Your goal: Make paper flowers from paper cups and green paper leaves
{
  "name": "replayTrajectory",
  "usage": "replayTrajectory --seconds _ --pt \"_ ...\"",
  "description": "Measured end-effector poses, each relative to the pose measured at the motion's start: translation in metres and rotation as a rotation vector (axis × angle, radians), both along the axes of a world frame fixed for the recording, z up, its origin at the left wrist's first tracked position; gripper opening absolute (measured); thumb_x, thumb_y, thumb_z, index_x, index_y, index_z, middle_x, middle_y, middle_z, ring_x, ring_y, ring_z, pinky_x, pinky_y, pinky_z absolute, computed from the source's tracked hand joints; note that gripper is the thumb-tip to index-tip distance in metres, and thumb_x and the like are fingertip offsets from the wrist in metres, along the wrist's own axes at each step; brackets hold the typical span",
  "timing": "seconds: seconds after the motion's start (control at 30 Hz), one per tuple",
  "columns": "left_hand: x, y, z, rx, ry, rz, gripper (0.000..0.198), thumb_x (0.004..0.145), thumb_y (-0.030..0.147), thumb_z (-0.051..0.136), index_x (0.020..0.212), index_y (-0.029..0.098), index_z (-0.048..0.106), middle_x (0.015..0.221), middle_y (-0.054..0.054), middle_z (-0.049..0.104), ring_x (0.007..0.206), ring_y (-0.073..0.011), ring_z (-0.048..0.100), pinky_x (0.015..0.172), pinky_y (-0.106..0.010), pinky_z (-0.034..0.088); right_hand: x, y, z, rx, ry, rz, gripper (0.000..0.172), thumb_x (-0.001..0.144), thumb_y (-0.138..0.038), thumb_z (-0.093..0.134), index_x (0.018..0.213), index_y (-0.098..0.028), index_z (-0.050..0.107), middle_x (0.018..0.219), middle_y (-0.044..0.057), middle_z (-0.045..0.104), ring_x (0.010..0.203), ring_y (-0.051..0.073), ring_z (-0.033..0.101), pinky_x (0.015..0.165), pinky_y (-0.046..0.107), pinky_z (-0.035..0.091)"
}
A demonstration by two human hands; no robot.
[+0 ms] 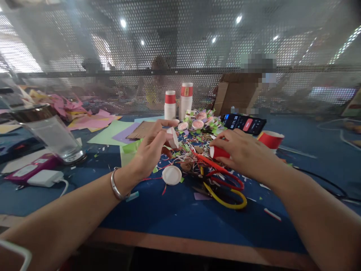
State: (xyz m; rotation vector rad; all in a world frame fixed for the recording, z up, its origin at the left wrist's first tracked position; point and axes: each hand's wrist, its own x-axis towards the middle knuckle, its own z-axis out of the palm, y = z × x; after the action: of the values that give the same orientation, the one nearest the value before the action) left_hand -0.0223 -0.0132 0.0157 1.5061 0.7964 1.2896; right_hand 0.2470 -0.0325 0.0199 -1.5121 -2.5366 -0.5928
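My left hand (152,148), with a silver bangle at the wrist, pinches a small white paper cup piece (172,138) between thumb and fingers. My right hand (239,148) has its fingers curled round a small red cup piece (219,152) with a white rim. Between and below the hands a round white disc (172,175) lies on the blue table. Scissors with red handles (225,175) and a pair with yellow handles (225,201) lie among paper scraps (187,145), near my right hand.
Two stacks of paper cups (170,107) (186,99) stand at the back. A phone (244,124) and red cup (271,140) are at the right. A glass (53,131), power strip (36,169) and coloured paper (108,132) are at the left.
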Motion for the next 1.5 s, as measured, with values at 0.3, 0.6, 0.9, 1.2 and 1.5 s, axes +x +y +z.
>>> replayTrajectory --seconds 0.3,0.6,0.9,1.2,1.5 --pt "-0.002 -0.002 0.005 0.003 0.025 -0.014 0.028 0.088 0.025 0.054 0.115 0.024 0.060 0.075 0.001 0.063 0.071 -0.0149 0.066 0.051 -0.021 0.051 0.032 0.009 0.012 -0.115 0.117 -0.157 0.014 0.092 -0.027 0.059 0.103 -0.019 0.065 0.094 0.010 0.064 0.085 0.026 0.061 0.078 0.038 0.044" --pt "-0.002 -0.001 0.004 -0.001 0.038 -0.038 0.027 0.089 0.027 0.055 0.116 0.024 0.059 0.076 0.001 0.064 0.069 -0.0146 0.067 0.049 -0.020 0.050 0.056 0.011 0.028 -0.224 0.266 -0.261 0.013 0.096 -0.029 0.063 0.085 -0.021 0.061 0.087 0.009 0.066 0.076 0.021 0.059 0.072 0.034 0.041" --pt "-0.001 -0.003 0.006 0.013 0.035 -0.038 0.029 0.087 0.025 0.055 0.115 0.023 0.059 0.080 0.001 0.064 0.068 -0.0137 0.067 0.049 -0.020 0.050 0.078 0.009 0.053 0.196 0.440 -0.681 0.033 0.099 -0.034 0.063 0.109 -0.009 0.080 0.099 0.019 0.074 0.081 0.021 0.059 0.068 0.036 0.037" --pt "-0.003 -0.003 0.006 0.031 0.035 -0.047 0.026 0.088 0.026 0.055 0.114 0.024 0.059 0.079 0.001 0.064 0.069 -0.0138 0.067 0.049 -0.020 0.050 0.116 0.026 0.032 0.218 0.358 -0.849 0.045 0.098 -0.037 0.060 0.116 -0.002 0.081 0.107 0.030 0.076 0.084 0.028 0.062 0.067 0.041 0.037" --pt "-0.004 -0.004 0.006 0.049 0.066 -0.056 0.027 0.091 0.025 0.052 0.117 0.024 0.059 0.075 0.001 0.063 0.072 -0.0147 0.068 0.050 -0.020 0.051 0.119 0.026 0.036 0.260 0.297 -0.842 0.045 0.100 -0.032 0.055 0.121 0.001 0.079 0.104 0.031 0.075 0.081 0.027 0.063 0.060 0.041 0.032"
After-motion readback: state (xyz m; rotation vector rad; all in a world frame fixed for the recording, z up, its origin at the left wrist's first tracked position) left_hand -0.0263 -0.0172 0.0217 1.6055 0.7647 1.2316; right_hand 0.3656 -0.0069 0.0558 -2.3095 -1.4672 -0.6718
